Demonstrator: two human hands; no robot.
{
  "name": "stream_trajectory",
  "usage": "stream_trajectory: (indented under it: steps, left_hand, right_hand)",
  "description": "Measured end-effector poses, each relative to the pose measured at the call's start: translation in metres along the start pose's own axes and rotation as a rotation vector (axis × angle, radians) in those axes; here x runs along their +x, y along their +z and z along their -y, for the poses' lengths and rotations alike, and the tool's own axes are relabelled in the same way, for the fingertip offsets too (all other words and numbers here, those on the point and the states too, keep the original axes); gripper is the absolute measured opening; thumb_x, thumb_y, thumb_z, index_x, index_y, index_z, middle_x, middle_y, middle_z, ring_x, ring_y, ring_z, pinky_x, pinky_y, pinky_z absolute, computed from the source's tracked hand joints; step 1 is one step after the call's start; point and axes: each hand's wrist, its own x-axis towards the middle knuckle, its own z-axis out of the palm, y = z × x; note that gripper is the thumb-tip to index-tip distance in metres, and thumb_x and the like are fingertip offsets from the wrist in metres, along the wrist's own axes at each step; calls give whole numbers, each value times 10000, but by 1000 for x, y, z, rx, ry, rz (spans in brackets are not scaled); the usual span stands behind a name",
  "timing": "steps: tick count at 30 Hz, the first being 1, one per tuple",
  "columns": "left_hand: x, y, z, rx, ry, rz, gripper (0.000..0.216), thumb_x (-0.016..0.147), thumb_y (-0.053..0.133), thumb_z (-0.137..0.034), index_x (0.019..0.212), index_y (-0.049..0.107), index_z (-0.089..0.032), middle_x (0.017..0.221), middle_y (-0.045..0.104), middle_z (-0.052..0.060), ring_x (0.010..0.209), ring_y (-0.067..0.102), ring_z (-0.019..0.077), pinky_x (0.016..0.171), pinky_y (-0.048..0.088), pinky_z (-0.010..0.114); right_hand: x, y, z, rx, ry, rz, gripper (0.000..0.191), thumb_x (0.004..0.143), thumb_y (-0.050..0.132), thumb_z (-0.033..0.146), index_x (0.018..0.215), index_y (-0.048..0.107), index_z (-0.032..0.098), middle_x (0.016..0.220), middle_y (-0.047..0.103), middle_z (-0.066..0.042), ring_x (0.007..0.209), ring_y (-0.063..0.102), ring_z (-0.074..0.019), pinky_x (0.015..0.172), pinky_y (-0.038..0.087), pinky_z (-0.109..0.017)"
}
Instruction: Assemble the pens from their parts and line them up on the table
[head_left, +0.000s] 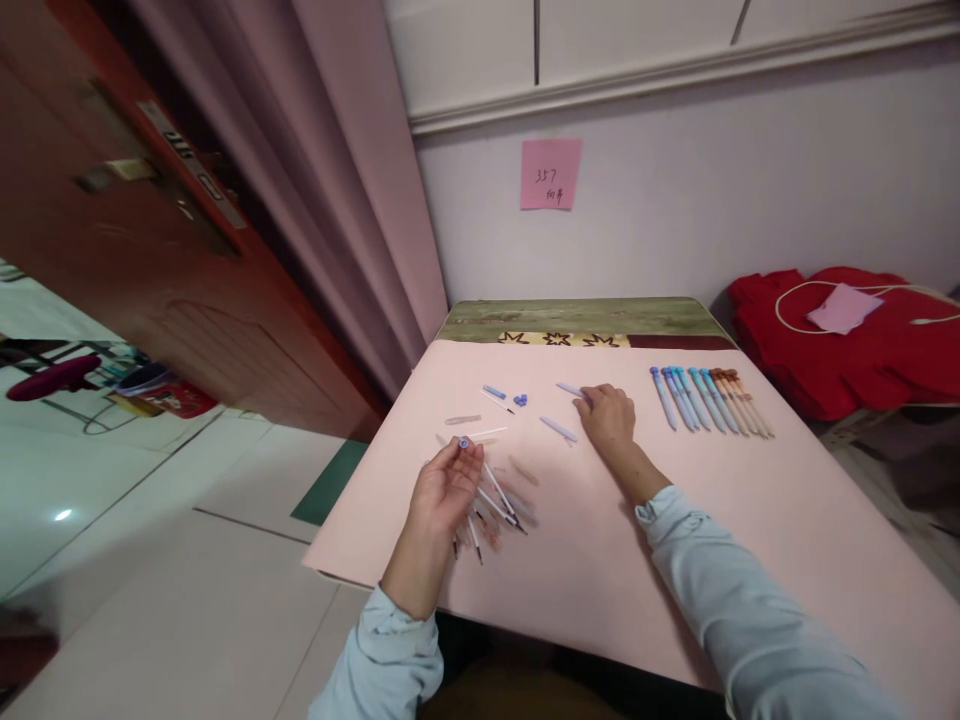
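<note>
My left hand [444, 490] hovers over the pink table mat [600, 560] and pinches a small blue pen cap [463, 442] between its fingertips. Under and beside it lies a pile of thin pen refills [495, 505]. My right hand [606, 415] rests on the mat further back, fingers curled on a pale blue pen barrel [570, 390]. Another pale blue barrel [558, 429] lies just left of that hand. Small blue parts [519, 400] and a short blue piece [494, 392] lie behind the left hand.
A row of several assembled pens [709, 400], blue and tan, lies at the back right of the mat. A red cloth with a white cable [840, 330] sits to the right. A curtain [352, 180] and a wooden door [150, 250] stand on the left.
</note>
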Motion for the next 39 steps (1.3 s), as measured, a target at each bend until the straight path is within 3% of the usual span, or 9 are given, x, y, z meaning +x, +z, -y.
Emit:
stream_trajectory:
  steps: [5,9,16,19,22,26,30,34,39]
  left_hand:
    - [-1,-6,-16,-32,4,-9,119,873,525,-10,837,590,-102,704,657,53,621,673,129,656,616,269]
    - [0,-11,-24,-58,12,-3,122,881,515,-14,845,594,-101,695,654,46,611,671,125,656,612,264]
    - [-3,-13,-17,0,-22,1,120,857,528,-5,829,600,-97,698,657,60,630,665,130,714,604,282]
    - [0,-15,-14,22,-38,31,103,852,542,-17,848,615,-91,720,670,71,643,665,132,738,597,287]
    - [2,-17,-10,28,-64,47,94,839,563,-27,848,623,-99,713,674,62,638,664,136,729,596,296]
    - [-2,-16,-1,39,-104,74,89,831,566,-35,804,616,-103,665,661,57,629,666,149,752,596,330]
    - [-10,-16,7,81,-135,79,119,824,514,-4,801,600,-83,815,705,154,760,706,212,785,593,368]
    - [-15,-14,12,95,-195,138,144,807,476,5,827,590,-79,836,689,160,798,699,229,809,584,394]
    - [-11,-5,23,22,-236,149,179,774,419,10,801,549,-111,692,574,67,638,614,164,775,574,396]
  right_hand:
    - [-8,-5,-2,23,-31,-23,228,901,510,257,930,730,207,911,693,-90,865,576,-234,799,319,-370]
    - [-22,-15,-9,71,-49,-37,227,907,492,258,925,713,209,911,699,-65,841,591,-214,796,339,-346]
    - [-30,-34,-8,72,-61,18,197,889,522,279,929,706,224,906,703,-45,805,599,-205,718,368,-313]
    - [-28,-41,9,112,-62,-37,192,893,534,287,952,704,221,931,701,-47,840,606,-198,724,385,-299]
    - [-23,-41,41,149,-154,63,192,908,533,296,914,718,246,932,710,-27,848,618,-177,725,399,-274]
    - [-15,-24,92,25,-214,225,240,935,501,319,988,727,261,1011,721,-37,940,631,-184,746,410,-263]
    - [-9,0,128,-61,-211,296,291,952,469,337,1015,725,214,1030,719,-90,924,650,-210,750,430,-285]
    - [-7,10,139,-92,-235,313,305,954,447,271,982,722,143,984,711,-145,913,655,-242,765,441,-323]
    - [-15,-4,118,-121,-245,281,315,962,413,251,1001,707,144,992,708,-135,917,653,-232,763,429,-306]
